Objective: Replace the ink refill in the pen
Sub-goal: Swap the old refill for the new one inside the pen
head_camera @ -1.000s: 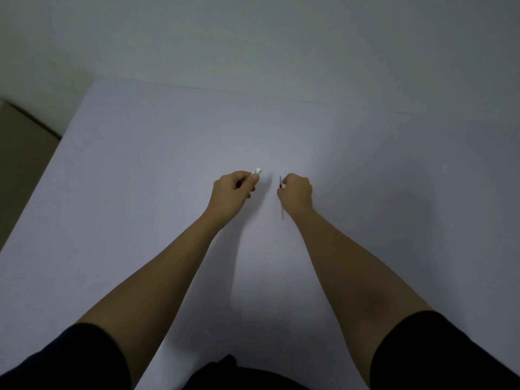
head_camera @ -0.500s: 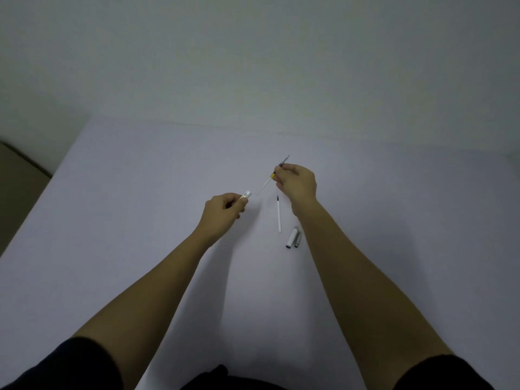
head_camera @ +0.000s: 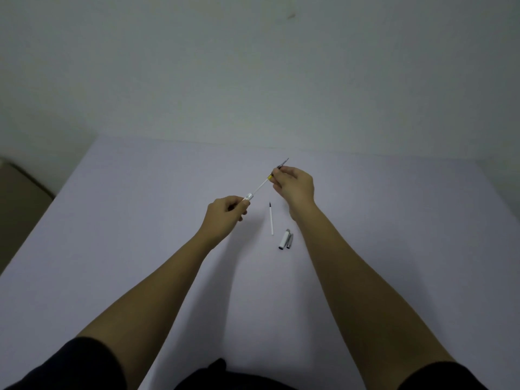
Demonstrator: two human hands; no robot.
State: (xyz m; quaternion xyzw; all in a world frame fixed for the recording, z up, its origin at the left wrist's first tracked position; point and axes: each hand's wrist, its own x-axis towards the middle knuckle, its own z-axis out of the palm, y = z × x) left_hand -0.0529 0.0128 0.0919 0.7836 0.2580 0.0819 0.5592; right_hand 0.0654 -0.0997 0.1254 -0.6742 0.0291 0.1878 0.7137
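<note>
My left hand (head_camera: 226, 211) grips the pen barrel, of which only the silver-white open end (head_camera: 248, 196) shows past my fingers. A thin white ink refill (head_camera: 260, 188) with a yellow band sticks out of that end, slanting up to the right. My right hand (head_camera: 295, 184) pinches the refill near its dark tip section (head_camera: 282, 164). A second white refill (head_camera: 271, 218) with a dark tip lies on the table between my forearms. Beside it lies a white pen cap with a silver clip (head_camera: 285, 239).
The work surface is a pale table (head_camera: 140, 220) whose far edge meets a plain wall. The table's left edge drops off to a brown floor (head_camera: 17, 198). My dark sleeves show at the bottom of the view.
My hands have drawn apart: the right hand moved up and right, pulling the refill out of the barrel held in the left. The view tilted up, revealing the loose refill and cap.
</note>
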